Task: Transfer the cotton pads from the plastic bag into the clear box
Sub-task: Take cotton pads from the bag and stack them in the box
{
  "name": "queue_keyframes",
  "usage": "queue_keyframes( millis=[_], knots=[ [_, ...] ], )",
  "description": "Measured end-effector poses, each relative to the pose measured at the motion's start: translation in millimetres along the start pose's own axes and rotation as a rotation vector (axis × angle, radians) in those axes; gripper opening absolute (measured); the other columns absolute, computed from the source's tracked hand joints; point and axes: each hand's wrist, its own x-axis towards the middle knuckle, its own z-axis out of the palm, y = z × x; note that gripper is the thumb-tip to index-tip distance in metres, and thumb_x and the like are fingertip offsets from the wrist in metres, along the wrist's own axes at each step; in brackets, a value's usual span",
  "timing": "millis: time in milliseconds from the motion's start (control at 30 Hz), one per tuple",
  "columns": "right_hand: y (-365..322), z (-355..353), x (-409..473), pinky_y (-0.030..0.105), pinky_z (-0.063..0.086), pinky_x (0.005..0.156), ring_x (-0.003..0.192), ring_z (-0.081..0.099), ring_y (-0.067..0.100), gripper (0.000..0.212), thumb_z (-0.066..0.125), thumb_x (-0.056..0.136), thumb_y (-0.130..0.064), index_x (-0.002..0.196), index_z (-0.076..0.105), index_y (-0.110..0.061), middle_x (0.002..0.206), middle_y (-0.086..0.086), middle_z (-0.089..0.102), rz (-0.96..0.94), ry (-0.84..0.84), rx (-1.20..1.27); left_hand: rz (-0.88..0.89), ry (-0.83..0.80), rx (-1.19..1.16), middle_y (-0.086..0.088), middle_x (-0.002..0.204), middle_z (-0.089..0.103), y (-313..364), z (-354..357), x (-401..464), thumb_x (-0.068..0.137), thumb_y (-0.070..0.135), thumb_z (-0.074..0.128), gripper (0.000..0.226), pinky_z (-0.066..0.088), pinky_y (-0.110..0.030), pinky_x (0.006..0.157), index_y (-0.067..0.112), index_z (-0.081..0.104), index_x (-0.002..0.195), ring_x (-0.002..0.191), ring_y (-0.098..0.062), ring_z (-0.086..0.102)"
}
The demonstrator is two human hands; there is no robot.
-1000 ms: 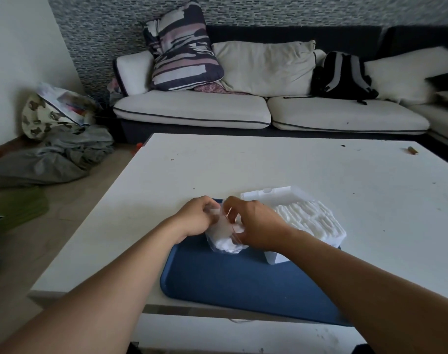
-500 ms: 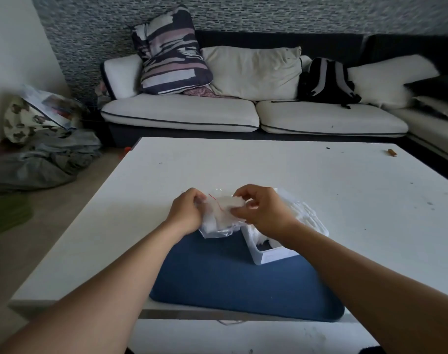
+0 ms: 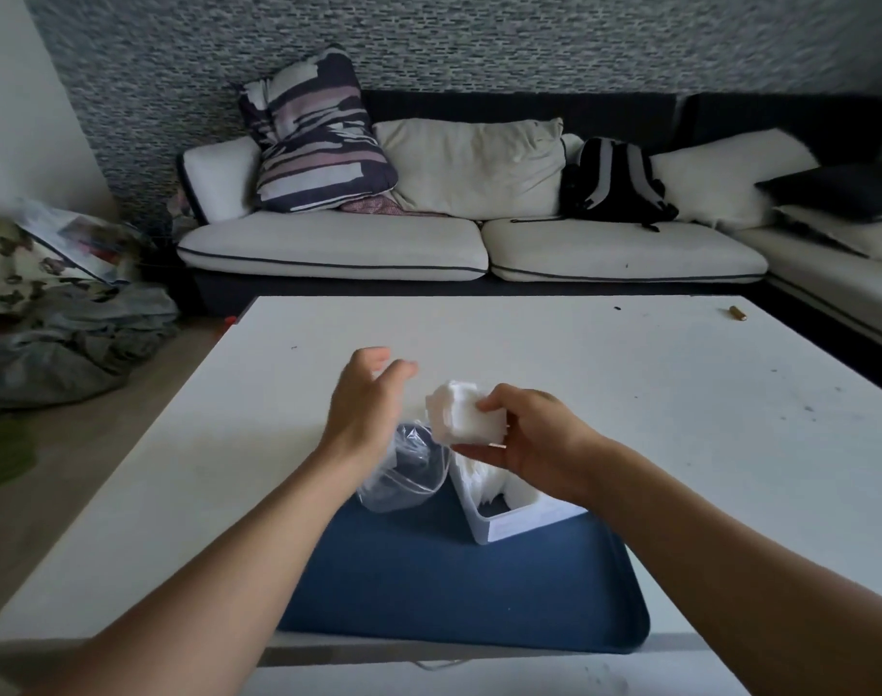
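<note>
White tabletop (image 3: 605, 374) fills most of the view, sofa (image 3: 469, 243) past its far edge with a striped cushion (image 3: 313, 138) and a dark backpack (image 3: 615, 180) on it. Blue tray (image 3: 459, 585) sits at the tabletop's near edge; everything else placed relative to it. Clear box (image 3: 517, 514) stands on the tray's far right part, already part-filled with white cotton pads, near wall facing the camera. Plastic bag (image 3: 404, 469) lies crumpled at the tray's far left part, just beside the box's left wall, looks see-through and mostly emptied. Right hand (image 3: 534, 434) is above the tray's far edge, over the box, fingers curled round a stack of cotton pads (image 3: 464, 409), thumb on the near side of the stack, stack clear of the bag and held above the box. Left hand (image 3: 363, 399) is raised above the bag, left of the stack, fingers loosely spread and relaxed, holding nothing, slightly motion-blurred. Small brown object (image 3: 737, 312) lies on the tabletop well beyond the tray, far right; too small to tell what it is.
</note>
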Motion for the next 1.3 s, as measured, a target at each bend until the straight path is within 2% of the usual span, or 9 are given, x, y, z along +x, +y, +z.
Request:
queue_keyframes(
  millis=[100, 233, 400, 600, 733, 867, 1100, 1200, 1300],
  knots=[
    [5, 8, -4, 0.045, 0.06, 0.086, 0.099, 0.063, 0.032, 0.029, 0.046, 0.093, -0.004, 0.116, 0.058, 0.01, 0.109, 0.023, 0.059, 0.007, -0.056, -0.061, -0.021, -0.113, -0.101, -0.005, 0.119, 0.065, 16, 31, -29, 0.078, 0.059, 0.06, 0.067, 0.049, -0.044, 0.096, 0.01, 0.059, 0.124, 0.11, -0.027, 0.061],
    [4, 16, -10, 0.038, 0.053, 0.077, 0.095, 0.06, 0.026, 0.041, 0.042, 0.092, -0.021, 0.123, 0.06, -0.001, 0.105, 0.017, 0.063, 0.041, -0.064, -0.032, 0.059, -0.039, -0.056, -0.001, 0.132, 0.058, 4, 55, -40, 0.102, 0.042, 0.049, 0.038, 0.048, -0.036, 0.101, 0.018, 0.049, 0.132, 0.115, -0.016, 0.057],
    [20, 19, -7, 0.031, 0.056, 0.072, 0.095, 0.071, 0.022, 0.054, 0.046, 0.095, -0.055, 0.11, 0.07, -0.01, 0.101, 0.007, 0.076, 0.006, 0.187, -0.099, 0.175, -0.052, -0.032, 0.0, 0.133, 0.056, -9, 73, -47, 0.104, 0.044, 0.041, 0.036, 0.049, -0.042, 0.101, 0.025, 0.041, 0.135, 0.116, -0.018, 0.058],
    [23, 15, 0, 0.032, 0.06, 0.069, 0.087, 0.076, 0.022, 0.047, 0.048, 0.102, -0.043, 0.109, 0.07, -0.002, 0.097, 0.013, 0.078, -0.141, 0.243, -0.295, 0.033, -0.071, -0.068, -0.005, 0.127, 0.059, -16, 68, -33, 0.1, 0.05, 0.047, 0.047, 0.048, -0.045, 0.103, 0.019, 0.04, 0.135, 0.116, -0.021, 0.059],
    [11, 9, 10, 0.044, 0.06, 0.088, 0.091, 0.075, 0.025, 0.045, 0.055, 0.098, -0.045, 0.11, 0.064, -0.003, 0.101, 0.015, 0.075, -0.26, 0.384, -0.332, -0.18, -0.241, 0.006, -0.003, 0.108, 0.064, -7, 57, -28, 0.087, 0.076, 0.043, 0.07, 0.05, -0.033, 0.068, 0.016, 0.053, 0.121, 0.087, -0.018, 0.063],
    [15, 15, 10, 0.043, 0.054, 0.097, 0.103, 0.069, 0.023, 0.064, 0.045, 0.093, -0.063, 0.122, 0.059, -0.008, 0.112, 0.009, 0.071, -0.175, 0.318, -0.444, -0.159, -0.357, 0.052, 0.0, 0.114, 0.069, -7, 58, -35, 0.095, 0.071, 0.028, 0.064, 0.048, -0.031, 0.066, 0.021, 0.059, 0.12, 0.082, -0.012, 0.061],
    [-16, -12, -6, 0.03, 0.056, 0.081, 0.09, 0.066, 0.025, 0.044, 0.068, 0.091, -0.04, 0.105, 0.065, 0.001, 0.097, 0.017, 0.067, -0.129, -0.075, -0.38, -0.027, -0.281, -0.032, -0.006, 0.072, 0.058, -4, 50, -25, 0.099, 0.066, 0.033, 0.062, 0.044, -0.036, 0.062, 0.009, 0.055, 0.111, 0.058, -0.018, 0.053],
    [-24, -26, -7, 0.023, 0.055, 0.061, 0.08, 0.068, 0.021, 0.038, 0.073, 0.089, -0.033, 0.104, 0.068, 0.002, 0.094, 0.015, 0.068, -0.035, 0.026, -0.468, 0.035, -0.403, 0.173, -0.01, 0.067, 0.053, -2, 39, -22, 0.098, 0.069, 0.03, 0.068, 0.042, -0.034, 0.065, 0.006, 0.052, 0.086, 0.059, -0.021, 0.05],
    [-18, -34, -7, 0.02, 0.042, 0.043, 0.058, 0.063, 0.02, 0.038, 0.076, 0.086, -0.038, 0.094, 0.071, -0.001, 0.074, 0.014, 0.07, 0.08, 0.178, -0.879, 0.173, -0.354, 0.477, -0.001, 0.07, 0.067, -12, 32, -18, 0.092, 0.057, 0.056, 0.052, 0.05, -0.036, 0.07, 0.008, 0.059, 0.073, 0.069, -0.024, 0.063]
  ],
)
